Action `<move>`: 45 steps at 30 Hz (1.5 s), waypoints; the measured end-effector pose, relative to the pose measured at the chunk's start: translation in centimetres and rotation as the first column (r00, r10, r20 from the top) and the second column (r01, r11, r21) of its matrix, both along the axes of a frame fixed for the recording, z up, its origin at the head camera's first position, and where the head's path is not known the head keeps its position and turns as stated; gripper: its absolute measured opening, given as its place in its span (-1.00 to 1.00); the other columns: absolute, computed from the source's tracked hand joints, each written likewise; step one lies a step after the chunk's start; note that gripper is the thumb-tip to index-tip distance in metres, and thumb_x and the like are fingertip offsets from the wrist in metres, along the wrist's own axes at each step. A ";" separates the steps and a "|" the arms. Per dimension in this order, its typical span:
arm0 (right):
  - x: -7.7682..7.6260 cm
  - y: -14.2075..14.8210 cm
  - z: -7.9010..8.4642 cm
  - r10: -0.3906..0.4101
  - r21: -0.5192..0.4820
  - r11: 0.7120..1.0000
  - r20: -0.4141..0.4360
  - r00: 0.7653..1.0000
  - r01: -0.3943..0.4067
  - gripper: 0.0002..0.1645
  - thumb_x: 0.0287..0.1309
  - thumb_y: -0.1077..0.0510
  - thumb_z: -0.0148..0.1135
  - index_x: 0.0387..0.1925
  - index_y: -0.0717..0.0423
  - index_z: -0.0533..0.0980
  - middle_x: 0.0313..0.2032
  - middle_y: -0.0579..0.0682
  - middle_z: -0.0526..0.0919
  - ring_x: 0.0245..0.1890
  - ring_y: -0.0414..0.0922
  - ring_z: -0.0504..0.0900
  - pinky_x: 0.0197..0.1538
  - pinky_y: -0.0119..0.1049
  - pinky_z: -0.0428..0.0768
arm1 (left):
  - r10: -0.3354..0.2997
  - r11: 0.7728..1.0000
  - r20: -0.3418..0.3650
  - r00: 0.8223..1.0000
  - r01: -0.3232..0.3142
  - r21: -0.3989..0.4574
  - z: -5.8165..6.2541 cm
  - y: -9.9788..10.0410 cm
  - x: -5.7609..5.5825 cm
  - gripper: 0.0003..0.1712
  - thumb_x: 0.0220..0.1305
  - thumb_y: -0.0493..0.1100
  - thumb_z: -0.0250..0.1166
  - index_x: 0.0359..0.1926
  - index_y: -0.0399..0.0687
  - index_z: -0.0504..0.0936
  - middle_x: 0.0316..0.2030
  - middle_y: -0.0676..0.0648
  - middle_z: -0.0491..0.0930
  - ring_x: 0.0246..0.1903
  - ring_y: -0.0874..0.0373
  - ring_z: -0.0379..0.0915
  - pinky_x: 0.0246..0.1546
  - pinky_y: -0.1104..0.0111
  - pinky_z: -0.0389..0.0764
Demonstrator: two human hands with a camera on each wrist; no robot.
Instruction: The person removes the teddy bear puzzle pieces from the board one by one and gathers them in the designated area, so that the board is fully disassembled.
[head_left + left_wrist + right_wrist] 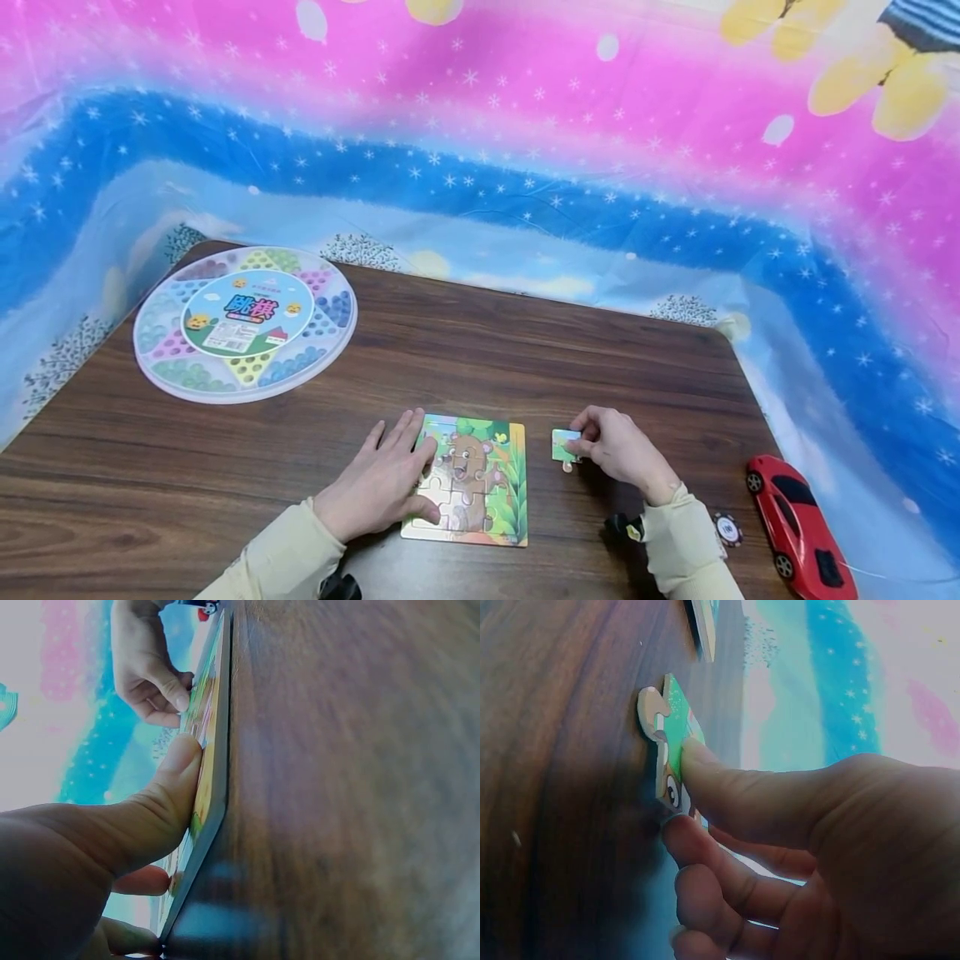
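A square jigsaw puzzle [480,492] with a brown bear on green leaves lies flat on the wooden table. Over its left side rests my left hand [382,483], fingers spread toward the top corner. The left thumb [180,761] lies on the puzzle's face in the left wrist view, and the palm hides part of the picture. Right of the puzzle, my right hand [618,446] pinches a green and light-blue puzzle piece [564,447] between thumb and fingers. In the right wrist view this puzzle piece [676,724] shows a painted eye and a rounded tab.
A round Chinese checkers set [330,333] under a clear cover sits at the back left. By the right edge stands a red toy car [798,521], with a poker chip [727,529] close to the right sleeve. A patterned cloth [480,167] hangs around the table [540,333].
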State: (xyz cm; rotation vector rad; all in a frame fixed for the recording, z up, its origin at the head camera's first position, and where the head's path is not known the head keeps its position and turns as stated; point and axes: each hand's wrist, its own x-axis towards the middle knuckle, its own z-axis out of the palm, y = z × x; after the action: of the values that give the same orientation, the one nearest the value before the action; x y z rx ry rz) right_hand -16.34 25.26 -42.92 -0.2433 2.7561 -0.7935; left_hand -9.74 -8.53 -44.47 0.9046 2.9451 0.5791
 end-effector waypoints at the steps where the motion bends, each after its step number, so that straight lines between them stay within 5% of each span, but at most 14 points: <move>1: 0.0 0.0 0.0 -0.002 0.001 1.000 0.001 1.000 0.002 -0.81 0.14 0.13 0.38 -0.25 0.10 0.56 -0.49 -0.09 0.50 -0.56 -0.16 0.42 -0.47 -0.29 0.41 | 0.001 1.000 0.000 1.000 -0.001 -0.001 0.0 0.0 0.0 -0.36 -0.16 0.37 0.37 -0.42 0.03 0.27 0.30 -0.57 0.17 0.31 -0.41 0.14 0.13 -0.33 0.22; 45: 0.4 -1.4 0.7 0.041 0.273 0.962 -0.092 0.995 -0.015 -0.84 0.13 0.11 0.39 -0.33 0.00 0.54 -0.55 -0.17 0.49 -0.60 -0.20 0.42 -0.48 -0.25 0.39 | 0.007 1.000 0.016 1.000 -0.007 -0.012 -0.1 0.1 -0.1 -0.37 -0.17 0.37 0.37 -0.43 0.04 0.29 0.31 -0.56 0.16 0.31 -0.41 0.13 0.13 -0.34 0.21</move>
State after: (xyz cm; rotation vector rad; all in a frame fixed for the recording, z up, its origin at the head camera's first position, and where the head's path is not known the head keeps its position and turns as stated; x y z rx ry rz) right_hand -15.90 23.90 -42.24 -0.2710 2.9030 -0.3973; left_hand -9.83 -8.44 -44.56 0.8843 2.9355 0.5661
